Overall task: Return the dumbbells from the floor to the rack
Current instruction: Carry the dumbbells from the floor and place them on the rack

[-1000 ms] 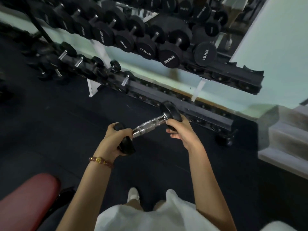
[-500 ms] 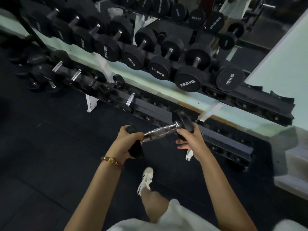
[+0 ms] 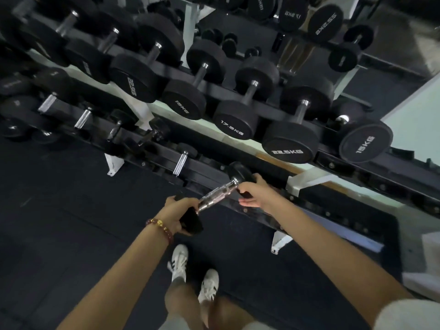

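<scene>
Chrome-handled and black-headed, the small dumbbell [image 3: 215,200] hangs at centre frame, tilted up toward the right, just above the lower tier [image 3: 262,210] of the dumbbell rack [image 3: 357,160]; the left hand [image 3: 177,214] has its fingers wrapped round the near head, the right hand [image 3: 253,194] cups the far head from below, fingers curled under it. A beaded bracelet [image 3: 160,226] circles the left wrist; white sneakers [image 3: 192,275] stand on black rubber flooring [image 3: 71,222] at lower centre; heavier dumbbells marked 22.5KG [image 3: 289,145] and 15KG [image 3: 365,142] fill the upper tier across the frame's top half.
</scene>
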`<state>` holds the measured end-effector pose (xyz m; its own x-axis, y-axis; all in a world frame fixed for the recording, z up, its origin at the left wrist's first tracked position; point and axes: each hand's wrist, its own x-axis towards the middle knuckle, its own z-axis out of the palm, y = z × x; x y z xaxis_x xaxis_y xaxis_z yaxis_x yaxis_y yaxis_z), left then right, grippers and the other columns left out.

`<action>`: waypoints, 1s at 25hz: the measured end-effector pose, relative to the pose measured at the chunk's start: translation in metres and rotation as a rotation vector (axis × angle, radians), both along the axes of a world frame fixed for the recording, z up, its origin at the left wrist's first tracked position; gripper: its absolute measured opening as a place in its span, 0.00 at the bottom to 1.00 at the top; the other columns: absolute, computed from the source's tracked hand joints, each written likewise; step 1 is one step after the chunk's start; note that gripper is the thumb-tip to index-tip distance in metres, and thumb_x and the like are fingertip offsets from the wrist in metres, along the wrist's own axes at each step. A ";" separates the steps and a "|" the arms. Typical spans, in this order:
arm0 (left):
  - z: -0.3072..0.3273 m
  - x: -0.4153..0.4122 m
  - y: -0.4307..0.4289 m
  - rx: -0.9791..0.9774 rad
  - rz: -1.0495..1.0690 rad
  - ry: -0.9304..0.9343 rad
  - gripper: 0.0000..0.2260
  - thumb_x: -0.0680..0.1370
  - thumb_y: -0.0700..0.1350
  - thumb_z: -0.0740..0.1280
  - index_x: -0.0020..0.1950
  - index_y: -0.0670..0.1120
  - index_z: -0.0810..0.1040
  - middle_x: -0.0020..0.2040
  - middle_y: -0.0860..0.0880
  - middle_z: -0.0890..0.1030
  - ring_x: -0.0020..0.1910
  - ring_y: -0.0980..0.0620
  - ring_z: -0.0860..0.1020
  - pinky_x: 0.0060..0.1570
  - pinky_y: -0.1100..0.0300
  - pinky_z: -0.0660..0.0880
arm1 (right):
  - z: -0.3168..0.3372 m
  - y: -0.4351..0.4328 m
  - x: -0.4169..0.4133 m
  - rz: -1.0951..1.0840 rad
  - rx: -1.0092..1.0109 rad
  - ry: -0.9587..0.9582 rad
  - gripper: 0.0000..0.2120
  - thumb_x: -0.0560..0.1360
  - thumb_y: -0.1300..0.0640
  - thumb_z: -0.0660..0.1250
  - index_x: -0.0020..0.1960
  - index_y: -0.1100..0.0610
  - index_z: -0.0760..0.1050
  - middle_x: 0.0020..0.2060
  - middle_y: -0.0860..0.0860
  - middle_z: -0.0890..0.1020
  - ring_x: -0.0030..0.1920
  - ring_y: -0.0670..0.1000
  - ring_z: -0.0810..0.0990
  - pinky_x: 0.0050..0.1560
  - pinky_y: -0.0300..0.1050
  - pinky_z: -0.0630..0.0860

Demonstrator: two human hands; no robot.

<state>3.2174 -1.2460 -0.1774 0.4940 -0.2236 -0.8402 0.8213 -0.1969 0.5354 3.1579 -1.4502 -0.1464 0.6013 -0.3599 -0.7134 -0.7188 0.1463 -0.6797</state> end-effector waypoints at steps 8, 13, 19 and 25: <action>-0.132 0.094 -0.024 0.024 -0.009 0.180 0.15 0.66 0.36 0.69 0.51 0.37 0.73 0.40 0.39 0.75 0.36 0.45 0.76 0.24 0.55 0.77 | -0.115 -0.025 0.128 0.231 -0.193 0.150 0.37 0.75 0.61 0.65 0.77 0.49 0.49 0.66 0.56 0.71 0.55 0.57 0.79 0.48 0.48 0.80; -0.244 0.143 -0.042 0.020 -0.006 0.120 0.07 0.74 0.31 0.64 0.52 0.35 0.75 0.46 0.40 0.76 0.42 0.47 0.76 0.26 0.61 0.78 | -0.224 -0.041 0.167 0.394 -0.601 0.038 0.27 0.71 0.56 0.68 0.67 0.50 0.61 0.59 0.54 0.76 0.54 0.57 0.77 0.47 0.45 0.74; -0.339 0.187 -0.093 0.089 -0.111 0.068 0.05 0.73 0.31 0.65 0.39 0.40 0.74 0.42 0.41 0.76 0.37 0.49 0.75 0.29 0.58 0.77 | -0.329 -0.084 0.183 0.323 -0.707 0.000 0.21 0.70 0.57 0.69 0.59 0.52 0.64 0.47 0.56 0.79 0.44 0.58 0.79 0.38 0.45 0.71; -0.402 0.184 -0.131 -0.012 -0.097 0.103 0.05 0.74 0.33 0.66 0.42 0.41 0.72 0.43 0.43 0.77 0.44 0.48 0.77 0.41 0.55 0.76 | -0.380 -0.120 0.196 0.322 -0.737 -0.031 0.17 0.71 0.59 0.67 0.58 0.51 0.67 0.44 0.52 0.78 0.41 0.54 0.79 0.38 0.46 0.74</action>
